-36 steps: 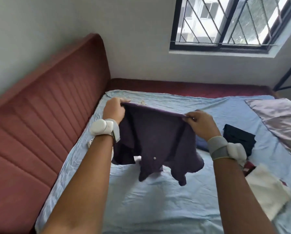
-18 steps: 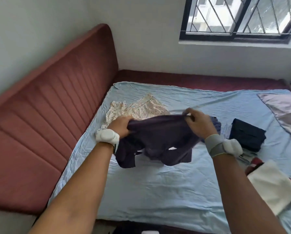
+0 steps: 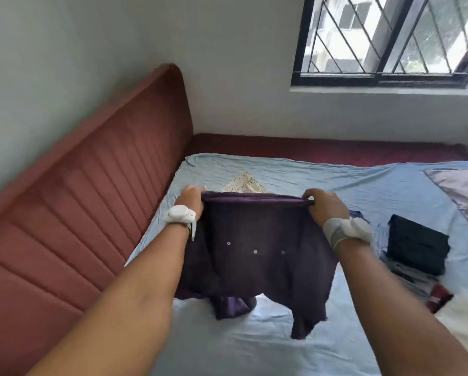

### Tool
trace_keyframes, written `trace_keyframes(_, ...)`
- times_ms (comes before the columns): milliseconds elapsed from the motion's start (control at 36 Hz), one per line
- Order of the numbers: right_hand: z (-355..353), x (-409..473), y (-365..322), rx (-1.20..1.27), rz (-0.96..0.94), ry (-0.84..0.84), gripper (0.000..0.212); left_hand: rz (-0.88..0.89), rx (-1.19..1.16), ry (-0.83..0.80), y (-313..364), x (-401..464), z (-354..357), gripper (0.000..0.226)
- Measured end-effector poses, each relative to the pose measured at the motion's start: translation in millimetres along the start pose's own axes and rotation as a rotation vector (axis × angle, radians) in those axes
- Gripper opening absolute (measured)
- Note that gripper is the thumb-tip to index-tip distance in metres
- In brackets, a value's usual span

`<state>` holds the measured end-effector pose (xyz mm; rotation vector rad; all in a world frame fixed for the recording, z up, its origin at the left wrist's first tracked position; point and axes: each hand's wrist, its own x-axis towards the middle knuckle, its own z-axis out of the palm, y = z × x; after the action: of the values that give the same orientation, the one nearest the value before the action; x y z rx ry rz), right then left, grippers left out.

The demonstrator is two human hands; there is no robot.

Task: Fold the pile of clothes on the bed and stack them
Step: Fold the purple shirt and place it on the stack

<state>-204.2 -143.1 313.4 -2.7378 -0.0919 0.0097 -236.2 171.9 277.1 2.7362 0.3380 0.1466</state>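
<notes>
A dark purple shirt (image 3: 257, 251) with small white buttons hangs spread between my hands above the bed (image 3: 254, 348). My left hand (image 3: 190, 199) grips its top edge at the left corner. My right hand (image 3: 323, 203) grips the same edge at the right corner. The shirt's lower part and sleeves droop onto the light blue sheet. Behind the shirt lies a cream dotted garment (image 3: 243, 183), mostly hidden. A folded dark navy garment (image 3: 417, 244) sits to the right on a low stack of clothes (image 3: 406, 275).
A padded red headboard (image 3: 78, 213) runs along the left side. A white cloth (image 3: 466, 321) and something red (image 3: 441, 295) lie at the right edge. A grey-pink pillow (image 3: 463, 191) sits at the far right. The window (image 3: 390, 39) is above.
The shirt was bunched and lowered half a second ago; now both hands have lifted it and pulled its top edge taut and wide again.
</notes>
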Motion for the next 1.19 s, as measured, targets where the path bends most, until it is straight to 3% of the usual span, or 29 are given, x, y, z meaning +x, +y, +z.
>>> trace_keyframes(222,-53,90,-19,0.025,0.022,0.291,0.038,0.155,0.123,0.201,36,117,-69,0.025)
trace_keyframes(417,-59,105,-33,-0.018,-0.05,0.357,0.038,0.221,0.171,0.251,37,135,-91,0.023)
trace_keyframes(611,16,77,11,-0.183,-0.121,0.16,0.013,0.386,0.415,0.118,-14,102,-13,0.038)
trace_keyframes(722,87,46,56,-0.352,-0.118,0.089,0.018,0.557,0.557,0.18,-49,73,64,0.054)
trace_keyframes(833,154,5,88,-0.442,-0.083,-0.05,0.025,0.587,0.653,0.0,-78,24,125,0.063)
trace_keyframes(917,201,-24,110,-0.473,-0.033,-0.195,0.047,0.594,0.644,-0.127,-99,-7,175,0.065)
trace_keyframes(1000,241,-52,128,-0.489,-0.004,-0.341,0.074,0.613,0.644,-0.122,-113,-39,216,0.065)
trace_keyframes(1195,326,-137,173,-0.518,0.08,-0.585,0.087,0.508,0.683,-0.47,-145,-143,306,0.062)
